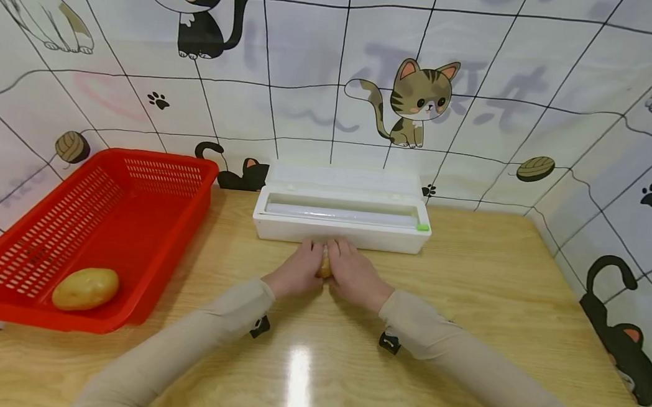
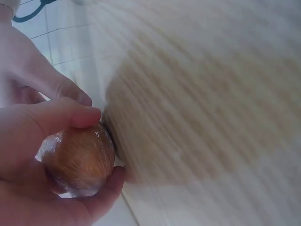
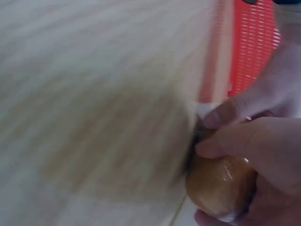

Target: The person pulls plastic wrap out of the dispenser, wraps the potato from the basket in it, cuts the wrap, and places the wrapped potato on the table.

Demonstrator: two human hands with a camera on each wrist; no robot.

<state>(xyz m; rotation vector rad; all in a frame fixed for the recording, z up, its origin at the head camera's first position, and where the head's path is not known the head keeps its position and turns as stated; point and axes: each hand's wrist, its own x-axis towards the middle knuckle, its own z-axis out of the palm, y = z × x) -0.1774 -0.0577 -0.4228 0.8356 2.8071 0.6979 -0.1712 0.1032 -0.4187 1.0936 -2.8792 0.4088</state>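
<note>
Both hands hold a potato point(image 1: 324, 267) wrapped in clear cling film, just in front of a white cling film dispenser. My left hand point(image 1: 299, 270) grips it from the left and my right hand point(image 1: 357, 276) from the right, largely covering it in the head view. Up close in the left wrist view, shiny creased film clings to the potato point(image 2: 81, 157), with thumb and fingers curled round it. The right wrist view shows the same wrapped potato point(image 3: 220, 184) under the right thumb. The dispenser point(image 1: 338, 234) has its lid raised, exposing a film roll point(image 1: 342, 215).
On the left stands a red plastic basket point(image 1: 173, 262) with perforated sides, and one potato point(image 1: 86, 289) without visible wrapping lies in it. A green piece point(image 1: 423, 227) sits at the dispenser's right end. Cat-patterned wall covering point(image 1: 303, 112) borders the wooden table point(image 1: 489, 288) behind and at right.
</note>
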